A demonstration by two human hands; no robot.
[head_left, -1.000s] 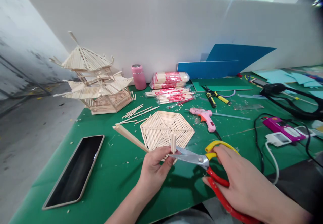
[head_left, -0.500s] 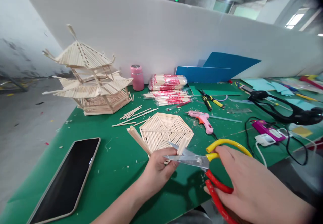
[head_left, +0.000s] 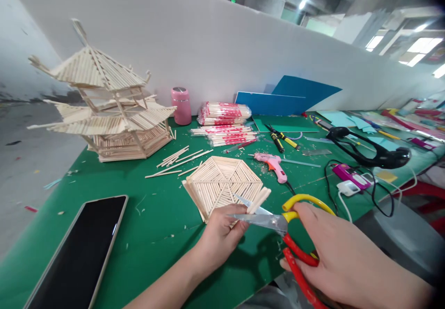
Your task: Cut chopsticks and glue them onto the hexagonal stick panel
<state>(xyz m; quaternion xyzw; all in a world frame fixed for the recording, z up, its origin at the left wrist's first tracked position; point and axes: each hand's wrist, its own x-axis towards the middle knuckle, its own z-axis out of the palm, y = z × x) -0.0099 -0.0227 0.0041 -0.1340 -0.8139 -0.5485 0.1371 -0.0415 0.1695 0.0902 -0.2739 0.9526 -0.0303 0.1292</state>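
My left hand [head_left: 222, 232] pinches several pale wooden sticks [head_left: 259, 200], their ends poking out to the upper right. In my right hand [head_left: 327, 248] are scissors [head_left: 274, 222] with yellow and red handles. Their blades stand apart around the sticks, close to my left fingertips. Just beyond lies an octagonal stick panel [head_left: 227, 179], partly covered by my left hand. More loose sticks [head_left: 177, 160] lie to the left of the panel.
A wooden stick pagoda [head_left: 111, 114] stands at the back left, a phone [head_left: 79, 253] at the near left. Behind are a pink bottle [head_left: 181, 107] and packaged sticks [head_left: 224, 113]. Right of the panel are a pink glue gun [head_left: 273, 164], pliers [head_left: 278, 138] and black glasses [head_left: 368, 153].
The view has turned slightly to the right. The sticks in my left hand now lean further right between the open blades. Both hands keep their holds.
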